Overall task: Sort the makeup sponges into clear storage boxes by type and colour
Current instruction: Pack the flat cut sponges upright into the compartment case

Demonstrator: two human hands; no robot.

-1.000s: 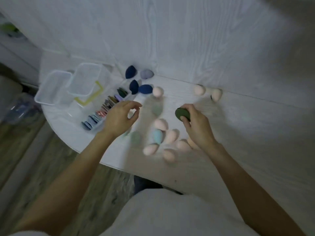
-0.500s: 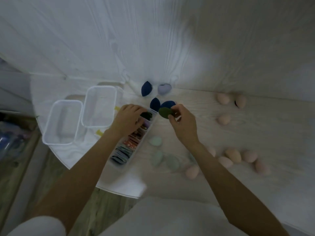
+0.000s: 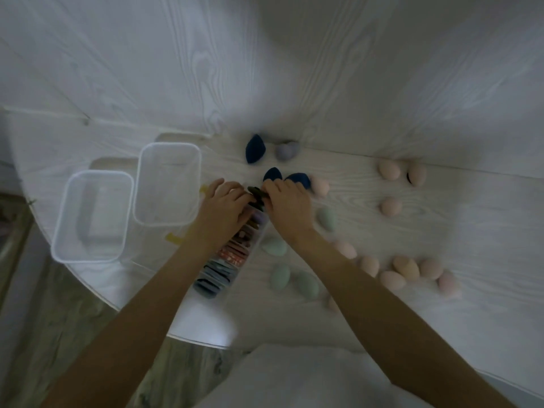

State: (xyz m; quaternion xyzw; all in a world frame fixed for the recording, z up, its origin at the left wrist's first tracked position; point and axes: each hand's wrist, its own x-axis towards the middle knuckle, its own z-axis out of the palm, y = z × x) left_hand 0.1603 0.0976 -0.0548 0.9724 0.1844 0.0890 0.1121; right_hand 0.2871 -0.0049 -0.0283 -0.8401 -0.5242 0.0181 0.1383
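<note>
Sponges are lying scattered over the white table (image 3: 441, 231), and one dark green sponge (image 3: 256, 192) is sitting between the person's two hands at the far end of a long clear box (image 3: 235, 278) packed with flat coloured sponges. Left hand (image 3: 225, 209) is curling its fingers against the green sponge from 9 o'clock, over the box's far end. Right hand (image 3: 287, 201) is pinching the same sponge from 3 o'clock with bent fingers. Navy sponges (image 3: 297, 179) are lying just beyond the right hand at 12 o'clock, with another navy one (image 3: 255, 148) and a lilac sponge (image 3: 285, 150) farther toward the wall. Pale green sponges (image 3: 281, 276) are resting at 3 o'clock of the long box, near its close end. Pink sponges (image 3: 404, 267) are clustering at 4 o'clock of the hands, others (image 3: 389, 169) at 2 o'clock. Two clear tubs (image 3: 166, 184) are standing side by side at 9 o'clock of the hands.
</note>
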